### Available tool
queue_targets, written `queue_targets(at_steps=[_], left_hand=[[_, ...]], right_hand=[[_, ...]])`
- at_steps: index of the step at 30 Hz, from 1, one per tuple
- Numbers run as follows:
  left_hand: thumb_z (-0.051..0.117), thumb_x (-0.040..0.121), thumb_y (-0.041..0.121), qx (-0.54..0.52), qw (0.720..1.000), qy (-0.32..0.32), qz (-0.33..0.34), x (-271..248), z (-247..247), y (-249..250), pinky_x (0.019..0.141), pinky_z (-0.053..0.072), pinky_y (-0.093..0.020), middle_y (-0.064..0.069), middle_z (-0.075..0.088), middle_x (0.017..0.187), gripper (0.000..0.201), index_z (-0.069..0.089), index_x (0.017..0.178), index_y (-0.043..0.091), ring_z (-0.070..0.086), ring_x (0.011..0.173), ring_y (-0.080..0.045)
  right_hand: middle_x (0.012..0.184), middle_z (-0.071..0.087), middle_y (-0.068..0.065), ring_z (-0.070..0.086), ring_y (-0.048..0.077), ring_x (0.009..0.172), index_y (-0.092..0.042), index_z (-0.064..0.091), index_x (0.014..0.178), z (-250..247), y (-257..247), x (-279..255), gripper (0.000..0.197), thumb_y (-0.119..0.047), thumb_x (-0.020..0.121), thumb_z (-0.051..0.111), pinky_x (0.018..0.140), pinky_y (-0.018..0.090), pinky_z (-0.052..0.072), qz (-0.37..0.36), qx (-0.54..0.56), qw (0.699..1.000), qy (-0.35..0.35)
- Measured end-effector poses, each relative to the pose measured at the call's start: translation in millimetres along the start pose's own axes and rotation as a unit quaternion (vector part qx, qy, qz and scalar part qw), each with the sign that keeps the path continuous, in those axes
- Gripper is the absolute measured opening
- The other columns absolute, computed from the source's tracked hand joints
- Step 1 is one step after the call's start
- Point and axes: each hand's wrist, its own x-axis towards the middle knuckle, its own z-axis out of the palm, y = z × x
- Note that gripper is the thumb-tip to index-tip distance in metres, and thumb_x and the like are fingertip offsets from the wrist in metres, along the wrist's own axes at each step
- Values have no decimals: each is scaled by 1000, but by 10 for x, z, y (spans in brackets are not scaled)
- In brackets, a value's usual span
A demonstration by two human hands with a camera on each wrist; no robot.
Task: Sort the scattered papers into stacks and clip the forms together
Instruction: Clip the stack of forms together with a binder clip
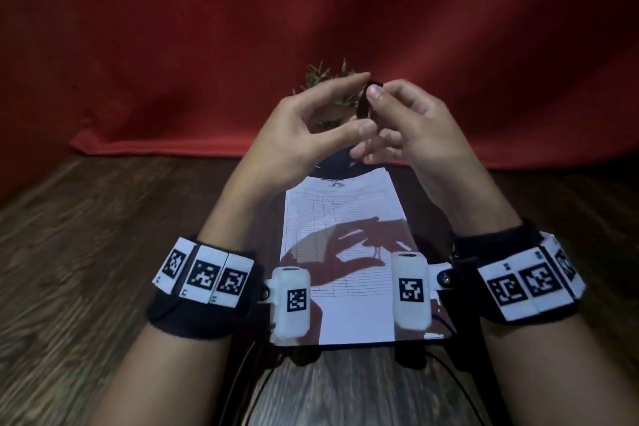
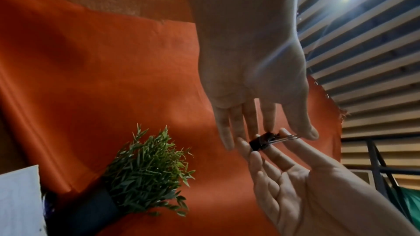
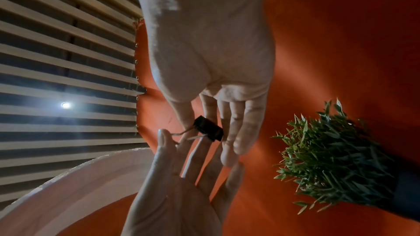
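A small black binder clip (image 1: 367, 98) is held up in the air between both hands, above a stack of printed forms (image 1: 345, 214) lying on the wooden table. My right hand (image 1: 375, 97) pinches the clip with its thumb on the black body (image 3: 208, 128) and fingers behind it. My left hand (image 1: 361, 104) spans the clip lengthwise: its index fingertip touches the body (image 2: 263, 142) and its thumb meets the wire handles (image 2: 289, 138). The other fingers of both hands are loosely spread.
A small green plant (image 1: 326, 81) in a dark pot stands just behind the hands, in front of a red cloth backdrop (image 1: 173, 62). Bare wooden table (image 1: 103, 235) lies left and right of the forms. Cables run off the near edge. A pale curved object (image 3: 79, 186) shows in the right wrist view.
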Motion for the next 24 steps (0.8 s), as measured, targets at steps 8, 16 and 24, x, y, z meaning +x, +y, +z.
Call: queue_targets(at_steps=[8,16,24], left_hand=[[75,96,15,13,999,11,50,-66,38,34,112,51,-46,-4,67,140,52,58,145,7,65,131,-17],[52,106,8,-111,992,-28,44,-59,-17,-10,106,53,-50,-13,62,144,30,61,135,13,63,132,-28],[73,96,18,28,981,192,25,9,128,-99,85,59,-37,8,72,97,16,67,110,16,68,91,-6]], right_hand=[[84,75,8,75,24,78,-11,72,100,-52,-13,-22,22,-30,103,61,83,51,64,-21,-29,999,16],[103,78,12,78,24,94,-7,72,109,-126,-54,-42,23,-23,107,56,80,28,59,-54,-40,997,-22],[111,67,37,79,28,88,-2,69,108,-84,-85,-96,23,-21,107,55,76,27,61,-47,-52,994,-88]])
